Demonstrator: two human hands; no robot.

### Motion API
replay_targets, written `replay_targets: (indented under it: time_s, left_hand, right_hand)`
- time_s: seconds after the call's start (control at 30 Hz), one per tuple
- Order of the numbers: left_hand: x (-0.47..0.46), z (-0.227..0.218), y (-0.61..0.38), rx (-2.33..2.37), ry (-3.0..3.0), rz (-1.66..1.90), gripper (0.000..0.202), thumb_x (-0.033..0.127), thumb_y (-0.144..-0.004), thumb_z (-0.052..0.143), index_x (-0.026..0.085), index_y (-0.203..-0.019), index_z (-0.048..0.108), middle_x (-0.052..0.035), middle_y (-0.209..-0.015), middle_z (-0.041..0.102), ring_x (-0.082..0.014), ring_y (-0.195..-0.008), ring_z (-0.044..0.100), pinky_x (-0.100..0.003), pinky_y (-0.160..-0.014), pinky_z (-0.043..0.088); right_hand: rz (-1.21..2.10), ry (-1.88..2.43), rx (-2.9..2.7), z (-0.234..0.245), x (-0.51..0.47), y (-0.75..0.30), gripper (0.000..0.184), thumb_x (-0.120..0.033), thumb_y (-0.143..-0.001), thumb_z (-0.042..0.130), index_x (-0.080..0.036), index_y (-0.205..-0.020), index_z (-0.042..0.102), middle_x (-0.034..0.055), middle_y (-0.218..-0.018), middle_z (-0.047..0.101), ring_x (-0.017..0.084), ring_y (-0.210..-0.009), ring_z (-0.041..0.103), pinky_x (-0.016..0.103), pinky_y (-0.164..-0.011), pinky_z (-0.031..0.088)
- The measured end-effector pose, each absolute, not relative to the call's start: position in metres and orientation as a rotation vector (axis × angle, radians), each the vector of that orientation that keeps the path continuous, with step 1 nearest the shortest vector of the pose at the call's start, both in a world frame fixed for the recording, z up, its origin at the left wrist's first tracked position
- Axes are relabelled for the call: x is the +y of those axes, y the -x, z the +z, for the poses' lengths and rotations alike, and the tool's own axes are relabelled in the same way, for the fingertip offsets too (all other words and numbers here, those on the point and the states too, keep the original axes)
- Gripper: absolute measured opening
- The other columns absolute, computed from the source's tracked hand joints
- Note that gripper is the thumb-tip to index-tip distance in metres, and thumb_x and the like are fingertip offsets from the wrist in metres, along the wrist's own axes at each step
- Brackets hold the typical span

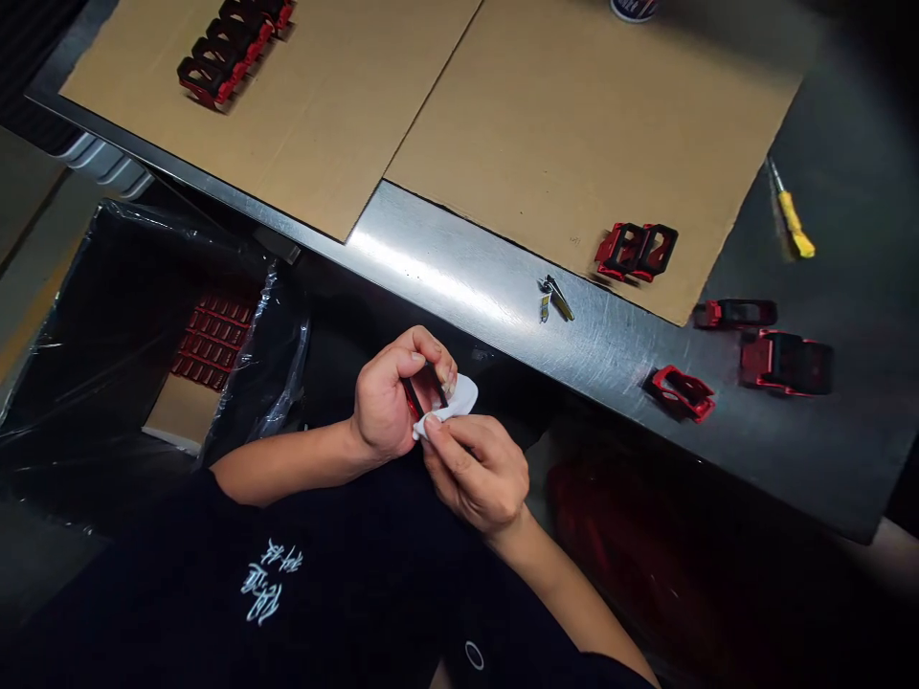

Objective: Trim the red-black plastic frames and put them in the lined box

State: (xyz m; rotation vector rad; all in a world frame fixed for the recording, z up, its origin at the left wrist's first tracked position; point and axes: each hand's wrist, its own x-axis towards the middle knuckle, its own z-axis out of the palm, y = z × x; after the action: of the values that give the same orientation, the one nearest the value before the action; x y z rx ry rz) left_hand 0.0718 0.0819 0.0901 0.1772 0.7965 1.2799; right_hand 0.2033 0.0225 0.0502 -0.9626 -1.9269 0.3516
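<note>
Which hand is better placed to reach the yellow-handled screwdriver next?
Probably the right hand: it lies nearer the yellow-handled screwdriver, though it pinches a white cloth.

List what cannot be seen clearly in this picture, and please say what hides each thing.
- Red and black part in the left hand: in the head view, its fingers and the white cloth held by the right hand hide most of it.
- Round can: cut off by the top edge.
- Small metal object on the steel table: too small to identify.
- Red shape below the table: dark and blurred.
</note>
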Motion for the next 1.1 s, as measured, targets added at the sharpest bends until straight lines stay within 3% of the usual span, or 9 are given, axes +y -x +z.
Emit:
replay_targets:
  time_s: [0.27,0.47,0.63,0.8,0.93,1.1]
  left_hand:
    - [0.08,0.091,-0.069,0.859,-0.07,1.27,0.01,0.02,-0.072,0.05,0.018,-0.061,0.05,-0.002,-0.056,0.05,-0.015,-0.054,0.05,-0.027,-0.058,0.045]
    - [0.079,0.092,-0.066,0.886,0.021,1.198,0.013,0.021,-0.075,0.047,0.018,-0.063,0.051,-0.0025,-0.056,0.051,-0.017,-0.055,0.054,-0.029,-0.059,0.047]
    - [0.076,0.098,-0.068,0.862,0.011,1.211,0.013,0.019,-0.075,0.046,0.018,-0.064,0.053,-0.0024,-0.056,0.051,-0.0158,-0.057,0.054,-0.03,-0.066,0.051]
    - [0.077,0.102,-0.069,0.803,-0.05,1.255,0.012,0.02,-0.075,0.048,0.018,-0.065,0.054,-0.0016,-0.058,0.051,-0.0151,-0.057,0.054,-0.029,-0.065,0.05]
    - [0.077,0.101,-0.07,0.779,-0.076,1.281,0.01,0.021,-0.072,0.052,0.017,-0.063,0.054,-0.001,-0.058,0.052,-0.0144,-0.057,0.054,-0.028,-0.065,0.049]
    - [0.076,0.099,-0.074,0.756,-0.07,1.295,0.01,0.021,-0.072,0.053,0.017,-0.064,0.056,-0.0006,-0.058,0.054,-0.0146,-0.059,0.056,-0.028,-0.066,0.051]
  right_hand:
    - [0.211,1.011,-2.027,0.047,0.019,-0.197,0.045,-0.005,-0.091,0.067,-0.018,-0.134,0.069,0.0076,-0.088,0.075,0.022,-0.085,0.074,0.032,-0.073,0.064]
    - [0.197,1.033,-1.999,0.04,0.018,-0.197,0.042,-0.003,-0.092,0.064,-0.017,-0.132,0.069,0.01,-0.099,0.078,0.025,-0.105,0.077,0.033,-0.085,0.067]
    - [0.21,1.218,-1.924,0.029,0.018,-0.198,0.043,-0.004,-0.092,0.066,-0.023,-0.131,0.07,0.008,-0.101,0.079,0.019,-0.09,0.079,0.028,-0.08,0.067]
    - [0.232,1.281,-1.711,0.037,0.013,-0.203,0.057,0.0,-0.088,0.07,-0.028,-0.138,0.067,0.0052,-0.1,0.077,0.016,-0.079,0.076,0.023,-0.068,0.064]
    - [0.238,1.139,-1.706,0.048,0.01,-0.204,0.062,0.0,-0.085,0.073,-0.023,-0.142,0.064,0.0064,-0.098,0.076,0.018,-0.082,0.076,0.027,-0.07,0.065]
    - [0.287,1.032,-1.797,0.048,0.011,-0.198,0.053,-0.004,-0.088,0.072,-0.02,-0.138,0.066,0.0059,-0.089,0.074,0.019,-0.081,0.074,0.029,-0.071,0.064]
